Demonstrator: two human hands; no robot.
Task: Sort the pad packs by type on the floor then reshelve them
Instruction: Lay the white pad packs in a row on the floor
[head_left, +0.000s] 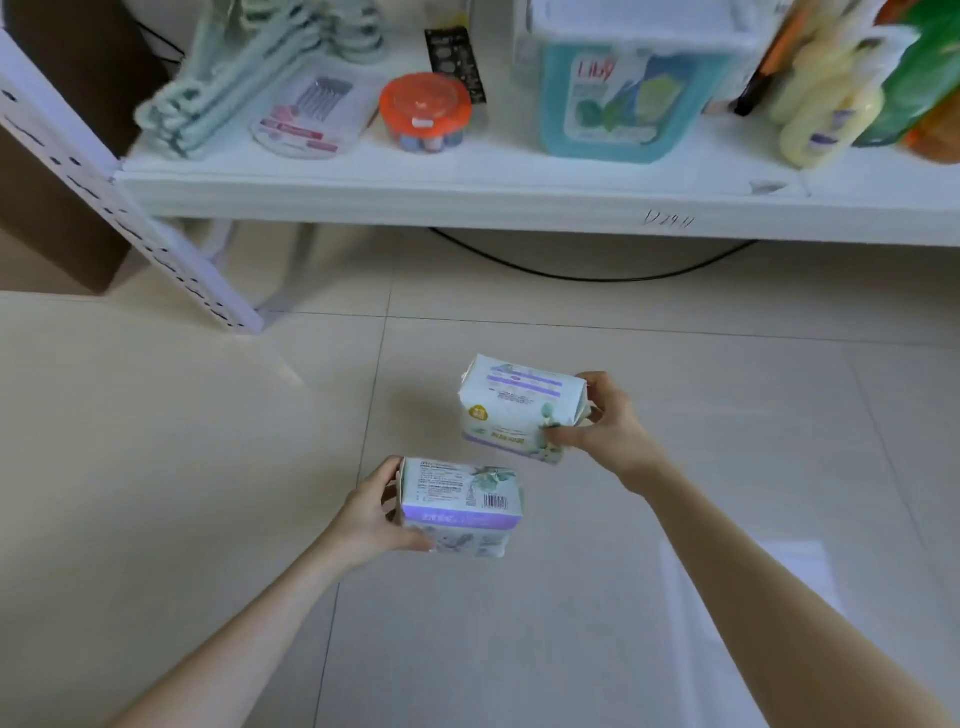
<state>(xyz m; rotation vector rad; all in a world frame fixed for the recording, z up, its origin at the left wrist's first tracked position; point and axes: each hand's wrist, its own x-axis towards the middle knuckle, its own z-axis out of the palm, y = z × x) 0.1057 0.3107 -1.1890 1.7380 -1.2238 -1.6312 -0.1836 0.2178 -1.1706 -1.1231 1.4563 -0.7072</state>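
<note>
Two white pad packs with purple bands and green leaf print are held over the tiled floor. My left hand (370, 512) grips the nearer pad pack (460, 506) by its left end, barcode side up. My right hand (605, 423) grips the farther pad pack (519, 408) by its right end, a little higher and to the right of the first. The two packs are apart, not touching.
A low white shelf (467, 200) crosses the top, carrying pale green hangers (228, 88), a packet of razors (311, 114), an orange-lidded jar (425, 111), a blue detergent tub (628, 88) and yellow bottles (826, 104). A black cable (587, 275) lies under it. A cardboard box (52, 218) stands at left.
</note>
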